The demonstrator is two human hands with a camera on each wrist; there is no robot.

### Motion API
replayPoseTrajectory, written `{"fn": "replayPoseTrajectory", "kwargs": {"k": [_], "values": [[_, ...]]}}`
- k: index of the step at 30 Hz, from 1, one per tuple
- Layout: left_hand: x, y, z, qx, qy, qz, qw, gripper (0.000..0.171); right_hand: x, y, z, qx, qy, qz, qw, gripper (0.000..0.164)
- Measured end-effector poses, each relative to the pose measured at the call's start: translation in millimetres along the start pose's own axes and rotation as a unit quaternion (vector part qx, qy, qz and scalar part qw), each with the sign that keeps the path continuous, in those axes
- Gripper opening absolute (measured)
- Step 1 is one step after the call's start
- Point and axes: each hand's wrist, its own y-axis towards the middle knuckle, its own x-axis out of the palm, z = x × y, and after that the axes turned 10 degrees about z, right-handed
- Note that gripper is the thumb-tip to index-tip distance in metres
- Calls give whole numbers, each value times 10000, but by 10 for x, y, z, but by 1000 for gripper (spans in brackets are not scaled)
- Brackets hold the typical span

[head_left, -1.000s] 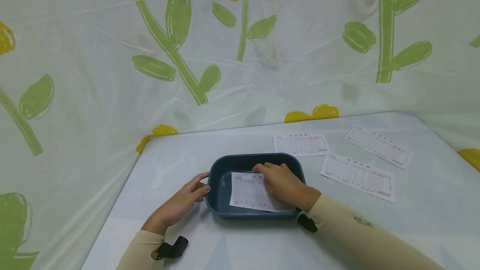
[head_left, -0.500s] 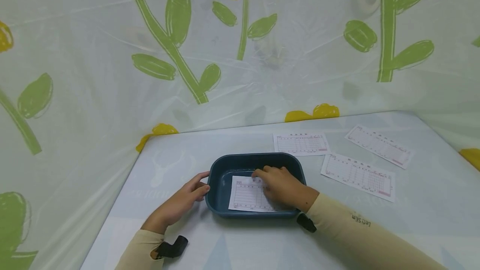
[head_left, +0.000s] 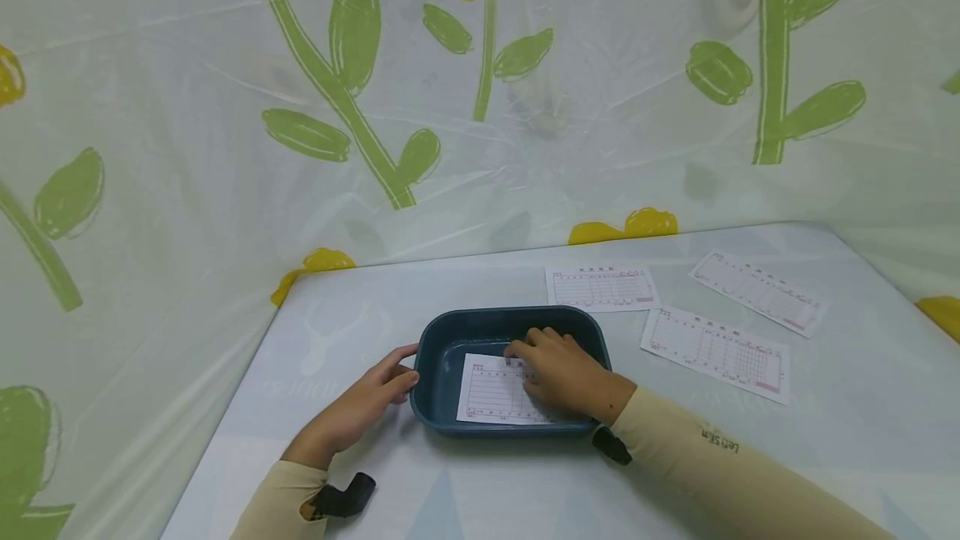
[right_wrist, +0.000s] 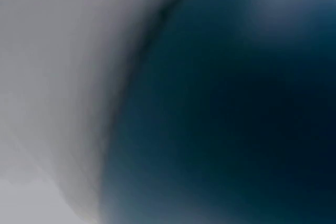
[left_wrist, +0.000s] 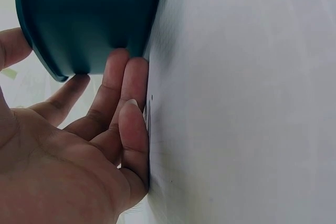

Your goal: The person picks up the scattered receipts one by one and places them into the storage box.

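A dark blue-green plastic basin [head_left: 442,390] stands on the table. Inside it lies a white printed form slip [head_left: 491,394] with red and black lines, its right part hidden under my right hand [head_left: 566,373]. That hand reaches over the basin's right side, its bent fingers spread on the slip, with thumb and forefinger apart. My left hand [head_left: 367,402] is at the basin's left end, thumb and forefinger by the rim. In the left wrist view, the fingers [left_wrist: 113,80] touch the outer wall of the basin [left_wrist: 89,19]. Only the blurred basin wall [right_wrist: 173,145] and pale table show in the right wrist view.
Beyond the basin and to its right, three more printed slips lie on the table: one behind it [head_left: 603,288], one nearer [head_left: 716,354], one at the far right [head_left: 759,292]. A flower-patterned curtain [head_left: 600,140] hangs behind the table.
The slip in the basin has come down slightly and lies flatter, and my right hand has shifted a little with its fingers looser. My left hand and the other slips stay put.
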Motion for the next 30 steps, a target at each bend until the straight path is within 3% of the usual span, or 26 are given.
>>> {"fn": "replayPoseTrajectory", "kwargs": {"k": [8, 13, 20, 30], "values": [[7, 4, 16, 24, 7, 23, 10000, 57, -9, -12, 8, -74, -2, 152, 9999, 42], [14, 4, 8, -11, -39, 33, 10000, 58, -54, -32, 21, -343, -33, 914, 9952, 37], [19, -7, -3, 15, -66, 12, 10000, 59, -296, -139, 28, -459, 294, 1886, 9805, 28], [22, -7, -4, 31, -6, 31, 10000, 58, -591, -359, 233, -595, 294, 2393, 9687, 32]]}}
